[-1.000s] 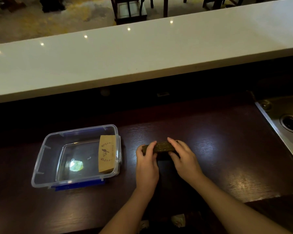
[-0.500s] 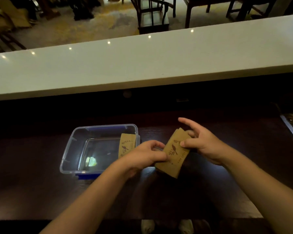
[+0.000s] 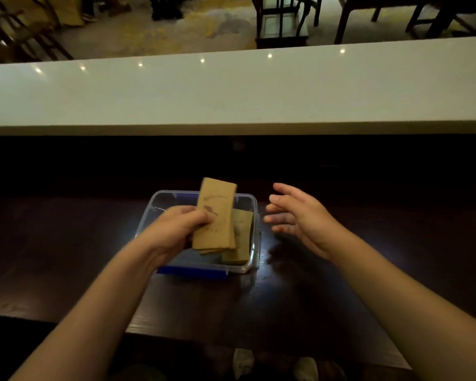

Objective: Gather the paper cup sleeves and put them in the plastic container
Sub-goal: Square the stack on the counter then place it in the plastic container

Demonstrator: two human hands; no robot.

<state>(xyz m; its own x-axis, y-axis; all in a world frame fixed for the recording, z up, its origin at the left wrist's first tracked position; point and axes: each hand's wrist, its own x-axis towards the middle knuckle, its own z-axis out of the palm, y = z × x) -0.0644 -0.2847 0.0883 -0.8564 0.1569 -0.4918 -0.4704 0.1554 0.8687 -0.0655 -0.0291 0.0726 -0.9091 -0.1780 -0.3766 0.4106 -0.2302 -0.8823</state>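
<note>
On the dark wooden counter (image 3: 66, 243) in front of you, going from the left, your left hand (image 3: 176, 229) has its fingers closed around a stack of brown paper cup sleeves (image 3: 216, 213), gripping it by its left edge. The stack stands tilted, printed face toward you, above the clear plastic container (image 3: 252, 204), its lower end down within the container's outline and its top reaching past the far rim. Just to the right of the held stack, another sleeve (image 3: 242, 235) leans inside the container against its right wall. A blue lid (image 3: 190, 272) shows under the container's near edge. Further right, your right hand (image 3: 300, 218) hovers beside the container with fingers spread and loose, holding nothing, apart from sleeves and rim. Beyond everything runs a pale raised bar top (image 3: 231, 94).
</note>
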